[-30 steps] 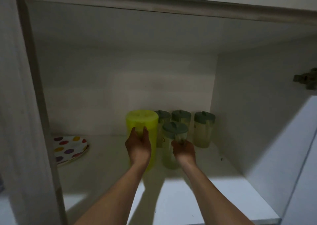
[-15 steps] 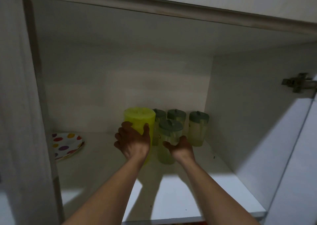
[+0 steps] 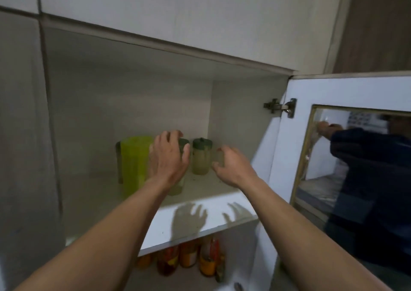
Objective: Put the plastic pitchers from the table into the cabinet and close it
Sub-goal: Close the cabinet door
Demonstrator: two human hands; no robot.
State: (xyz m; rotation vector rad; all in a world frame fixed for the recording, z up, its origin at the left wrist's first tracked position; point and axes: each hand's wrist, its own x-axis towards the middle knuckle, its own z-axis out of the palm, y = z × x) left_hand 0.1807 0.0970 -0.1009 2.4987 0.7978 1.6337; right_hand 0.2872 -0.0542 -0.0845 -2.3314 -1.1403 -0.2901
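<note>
A tall yellow-green plastic pitcher stands on the white cabinet shelf. To its right stand clear pitchers with dark green lids; one shows fully, and another is mostly hidden behind my left hand. My left hand hovers in front of the pitchers with its fingers spread, holding nothing. My right hand is also off the pitchers, fingers apart and curled, nothing in it. The cabinet door stands open on the right.
The open door carries a glass pane that reflects a person, and a metal hinge sits at its top. Several bottles and jars stand on the shelf below. A closed cabinet front is on the left.
Both hands have let go of the pitchers and pulled back with fingers spread. The view has swung right, so the open door shows and the spotted plate is out of sight.
</note>
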